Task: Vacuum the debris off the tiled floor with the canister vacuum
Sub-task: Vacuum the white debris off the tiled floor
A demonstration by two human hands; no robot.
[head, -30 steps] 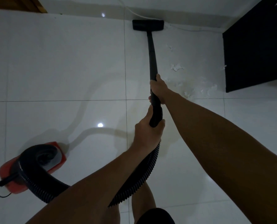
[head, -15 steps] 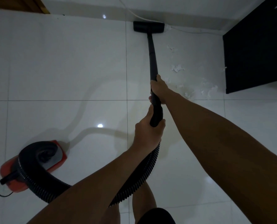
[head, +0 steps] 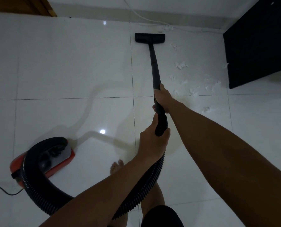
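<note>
Head view: both hands clamped on wand [head: 154,66], right hand [head: 161,99] ahead of left hand [head: 152,143]. Wand axis runs straight away; floor head [head: 149,38] sits left of debris [head: 181,65]. Next sweep: rightward.

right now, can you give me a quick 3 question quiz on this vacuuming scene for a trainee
1. True or false: the floor head is sitting on top of the white debris.
2. Which hand grips the wand nearer the floor head? A) left hand B) right hand
3. Fill in: the red canister sits on the person's ____ side.

Key
1. False: the debris lies to the right of the head and wand, apart from them.
2. B: the right hand is further along the wand; the left hand holds the end where the ribbed hose joins.
3. Left.
</note>
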